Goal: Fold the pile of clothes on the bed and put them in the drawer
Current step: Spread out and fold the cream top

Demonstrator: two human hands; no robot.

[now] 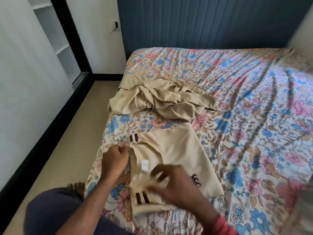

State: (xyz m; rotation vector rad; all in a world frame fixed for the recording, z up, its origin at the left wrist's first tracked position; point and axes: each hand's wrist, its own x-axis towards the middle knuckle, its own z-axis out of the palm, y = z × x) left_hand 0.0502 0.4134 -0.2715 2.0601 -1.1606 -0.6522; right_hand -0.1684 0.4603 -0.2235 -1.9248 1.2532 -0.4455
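A cream shirt with dark brown sleeve stripes lies partly folded on the floral bed, a white label showing near its collar. My left hand pinches the shirt's left edge near the collar. My right hand, blurred by motion, grips a folded-over sleeve part just above the lower pair of stripes. A crumpled beige garment lies farther back on the bed, apart from both hands.
The bed with its floral sheet fills the right side, against a blue padded headboard. Beige floor runs along the bed's left. A white wardrobe with black frame and open shelves stands at the left.
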